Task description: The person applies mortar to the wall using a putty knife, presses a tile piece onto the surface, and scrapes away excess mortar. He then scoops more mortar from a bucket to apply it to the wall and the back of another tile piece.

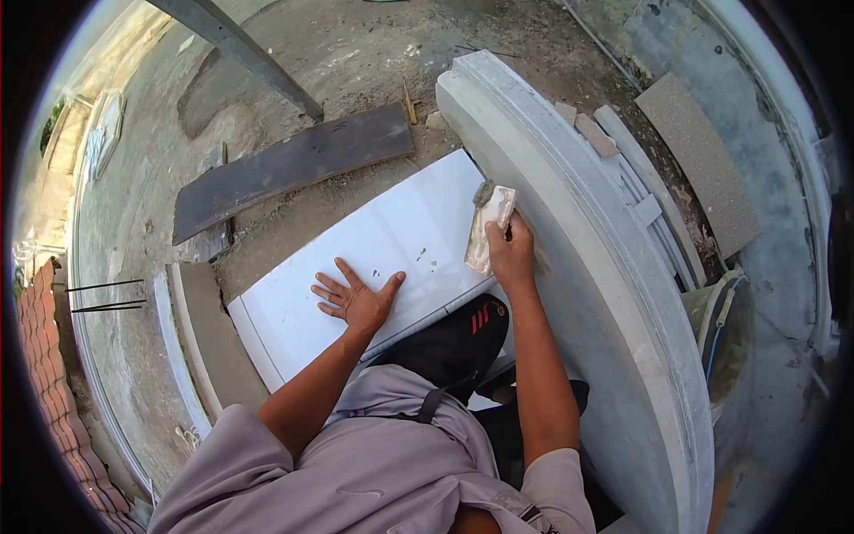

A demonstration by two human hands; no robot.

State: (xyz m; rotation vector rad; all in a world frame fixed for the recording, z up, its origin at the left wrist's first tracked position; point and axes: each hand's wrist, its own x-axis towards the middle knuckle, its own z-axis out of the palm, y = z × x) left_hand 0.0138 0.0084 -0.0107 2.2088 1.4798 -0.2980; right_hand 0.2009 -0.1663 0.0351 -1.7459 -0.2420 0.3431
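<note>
Pressing against the curved grey moulding (569,231), the mortar-smeared scraper (489,227) sits in the right hand (511,258), fingers closed round its handle. The left hand (356,298) lies flat on the white tile (400,222) beside it, fingers spread, holding nothing. Tilting the blade could drop the grey lump at its tip onto the tile, and the braced palm might slip on that smooth face.

Left hand (356,298) lies flat on the white slab (400,231), fingers spread. At two o'clock from it, the right hand (511,254) grips a mortar-smeared scraper (489,222) against the curved grey moulding (569,222). A dark plank (294,165) lies on the dusty ground at eleven o'clock.
</note>
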